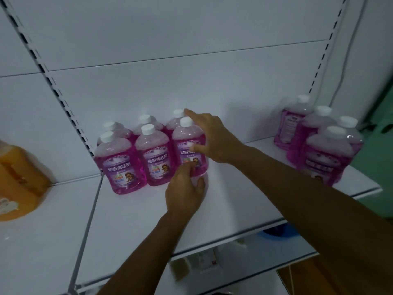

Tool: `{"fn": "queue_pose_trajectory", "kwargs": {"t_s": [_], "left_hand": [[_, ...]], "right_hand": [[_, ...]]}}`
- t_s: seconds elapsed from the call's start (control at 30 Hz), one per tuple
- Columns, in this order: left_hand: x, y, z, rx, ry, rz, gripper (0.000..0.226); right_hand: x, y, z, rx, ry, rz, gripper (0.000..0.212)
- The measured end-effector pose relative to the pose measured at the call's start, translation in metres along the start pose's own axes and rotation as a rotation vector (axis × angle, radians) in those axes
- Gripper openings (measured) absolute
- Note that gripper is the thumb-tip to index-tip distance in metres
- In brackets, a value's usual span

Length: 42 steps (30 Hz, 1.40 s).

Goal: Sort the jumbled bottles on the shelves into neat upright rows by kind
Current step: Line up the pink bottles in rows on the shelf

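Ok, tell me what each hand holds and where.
Left hand touches the front right bottle's lower body; right hand touches its shoulder. Neither clearly grips.

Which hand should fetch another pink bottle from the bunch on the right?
The right hand, probably. Its arm already comes from that side, nearer the loose bottles. The left hand touches the front row bottle.
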State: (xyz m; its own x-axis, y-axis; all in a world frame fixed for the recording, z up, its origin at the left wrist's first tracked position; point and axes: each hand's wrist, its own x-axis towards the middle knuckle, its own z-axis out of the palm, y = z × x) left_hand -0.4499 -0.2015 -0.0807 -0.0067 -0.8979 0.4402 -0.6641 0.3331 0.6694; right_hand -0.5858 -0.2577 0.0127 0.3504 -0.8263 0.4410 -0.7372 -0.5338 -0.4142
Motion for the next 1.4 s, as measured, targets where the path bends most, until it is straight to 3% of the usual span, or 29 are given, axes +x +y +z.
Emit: {"fn": "queue_pose_trajectory", "kwargs": {"t_s": [0.23, 0.43, 0.53, 0.67, 0.97, 1.23, 1.4], "left_hand": [[0.006, 0.047, 0.041, -0.122, -0.409, 0.115, 0.043], [0.003, 0.103, 0.082, -0.342, -0.606, 0.201, 0.060], [-0.001, 0.128, 0.099, -0.472, -0.725, 0.204, 0.058], [-0.001, 0.140, 0.120, -0.615, -0.823, 0.205, 0.055], [-0.004, 0.124, 0.117, -0.551, -0.699, 0.214, 0.054], [0.011, 0.096, 0.077, -0.437, -0.403, 0.046, 0.058], [0.025, 0.085, 0.069, -0.495, -0.305, -0.076, 0.062]], "right_hand": [[-0.067, 0.028, -0.078, -0.396, -0.034, 0.273, 0.077], [-0.140, 0.025, -0.136, -0.637, 0.202, 0.417, 0.068], [-0.174, 0.033, -0.146, -0.614, 0.257, 0.559, 0.069], [-0.199, 0.045, -0.142, -0.385, 0.257, 0.691, 0.073], [-0.175, 0.057, -0.121, -0.289, 0.295, 0.649, 0.080], [-0.089, 0.070, -0.095, -0.063, 0.153, 0.343, 0.066], [-0.044, 0.074, -0.069, 0.019, 0.106, 0.216, 0.067]]}}
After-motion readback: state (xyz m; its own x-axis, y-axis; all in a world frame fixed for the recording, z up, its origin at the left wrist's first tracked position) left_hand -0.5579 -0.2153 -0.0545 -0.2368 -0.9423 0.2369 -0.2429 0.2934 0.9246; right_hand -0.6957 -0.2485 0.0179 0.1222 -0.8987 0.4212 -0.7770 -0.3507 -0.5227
